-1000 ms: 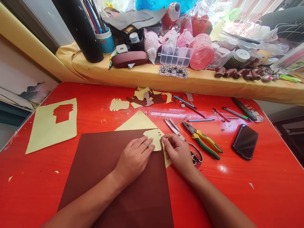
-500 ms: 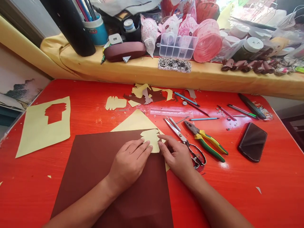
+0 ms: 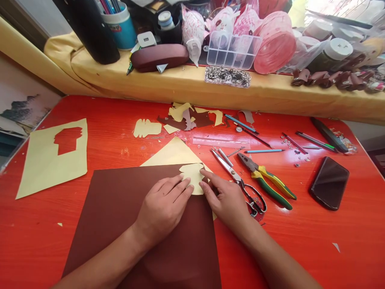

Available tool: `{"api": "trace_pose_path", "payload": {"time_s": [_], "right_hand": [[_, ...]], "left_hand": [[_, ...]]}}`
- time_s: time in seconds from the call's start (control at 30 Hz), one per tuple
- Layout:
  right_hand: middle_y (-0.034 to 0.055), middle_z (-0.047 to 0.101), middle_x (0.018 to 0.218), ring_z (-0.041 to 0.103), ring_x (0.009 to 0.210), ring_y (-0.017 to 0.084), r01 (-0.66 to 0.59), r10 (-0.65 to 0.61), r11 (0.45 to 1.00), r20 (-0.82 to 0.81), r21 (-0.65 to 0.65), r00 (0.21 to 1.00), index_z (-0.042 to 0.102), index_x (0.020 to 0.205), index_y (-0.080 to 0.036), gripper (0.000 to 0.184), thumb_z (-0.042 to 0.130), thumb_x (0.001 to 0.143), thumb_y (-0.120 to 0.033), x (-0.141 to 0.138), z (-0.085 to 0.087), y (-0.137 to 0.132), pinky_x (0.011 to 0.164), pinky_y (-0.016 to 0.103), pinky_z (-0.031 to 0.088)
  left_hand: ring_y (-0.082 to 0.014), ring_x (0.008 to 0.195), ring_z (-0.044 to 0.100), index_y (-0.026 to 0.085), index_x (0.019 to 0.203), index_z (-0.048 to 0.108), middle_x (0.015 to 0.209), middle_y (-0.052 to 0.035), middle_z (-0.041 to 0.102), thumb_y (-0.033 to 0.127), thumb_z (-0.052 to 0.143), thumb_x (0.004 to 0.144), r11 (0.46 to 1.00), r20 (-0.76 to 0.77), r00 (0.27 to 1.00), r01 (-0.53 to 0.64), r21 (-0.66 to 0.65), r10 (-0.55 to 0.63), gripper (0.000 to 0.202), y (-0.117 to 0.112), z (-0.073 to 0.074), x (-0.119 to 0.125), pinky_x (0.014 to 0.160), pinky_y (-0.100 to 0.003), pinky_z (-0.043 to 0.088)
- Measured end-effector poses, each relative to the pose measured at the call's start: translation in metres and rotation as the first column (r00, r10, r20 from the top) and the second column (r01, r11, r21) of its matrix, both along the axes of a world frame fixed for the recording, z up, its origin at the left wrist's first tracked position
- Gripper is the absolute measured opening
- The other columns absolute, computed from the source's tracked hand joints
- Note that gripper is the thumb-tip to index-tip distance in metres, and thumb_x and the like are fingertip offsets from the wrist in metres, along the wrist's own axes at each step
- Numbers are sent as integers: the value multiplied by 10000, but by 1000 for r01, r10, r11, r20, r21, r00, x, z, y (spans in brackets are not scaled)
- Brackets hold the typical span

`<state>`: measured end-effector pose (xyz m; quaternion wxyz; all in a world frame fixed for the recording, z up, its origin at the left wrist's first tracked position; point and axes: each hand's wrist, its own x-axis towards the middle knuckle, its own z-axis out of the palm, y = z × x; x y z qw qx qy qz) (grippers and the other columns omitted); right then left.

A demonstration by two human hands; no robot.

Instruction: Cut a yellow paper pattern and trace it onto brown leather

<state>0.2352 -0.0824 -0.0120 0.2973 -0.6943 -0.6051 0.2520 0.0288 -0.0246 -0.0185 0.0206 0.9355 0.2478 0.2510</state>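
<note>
A cream paper cut-out with a notched outline lies on a dark brown sheet, near that sheet's top right edge. My left hand rests flat on the sheet, its fingertips pressing the cut-out's lower left side without gripping it. My right hand sits at the cut-out's right edge, with its fingertips touching the paper. A cream paper sheet pokes out from under the brown sheet. Steel scissors lie just beyond my right hand.
Green-and-yellow-handled pliers and a phone lie to the right on the red table. Beyond are paper scraps, a ruler and pens. A cream stencil sheet lies left. A cloth-covered shelf holds clutter.
The view has turned, so the table contents sit further right and higher in the frame. Both hands stay at the cut-out, and my right fingers have straightened slightly along its edge.
</note>
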Motion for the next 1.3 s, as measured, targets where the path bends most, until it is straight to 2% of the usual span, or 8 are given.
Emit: {"api": "trace_pose_path", "payload": {"time_s": [0.27, 1.3], "right_hand": [[58, 866, 847, 792, 689, 247, -4, 4, 1000, 3, -5, 1000, 791, 1292, -220, 322, 605, 1043, -306, 0, -1, 1, 679, 320, 575], [62, 875, 886, 796, 680, 245, -5, 5, 1000, 20, -6, 1000, 792, 1288, -212, 316, 631, 1034, -307, 0, -1, 1, 674, 323, 578]], "left_hand": [[-290, 1143, 759, 147, 1178, 759, 1251, -92, 810, 73, 598, 1000, 1000, -7, 1000, -14, 20, 14, 251, 1, -1, -2, 967, -439, 577], [-303, 1168, 754, 160, 1187, 749, 1273, -97, 802, 61, 607, 993, 1000, -11, 1000, -12, -6, 12, 260, 1, -1, -2, 943, -438, 571]]}}
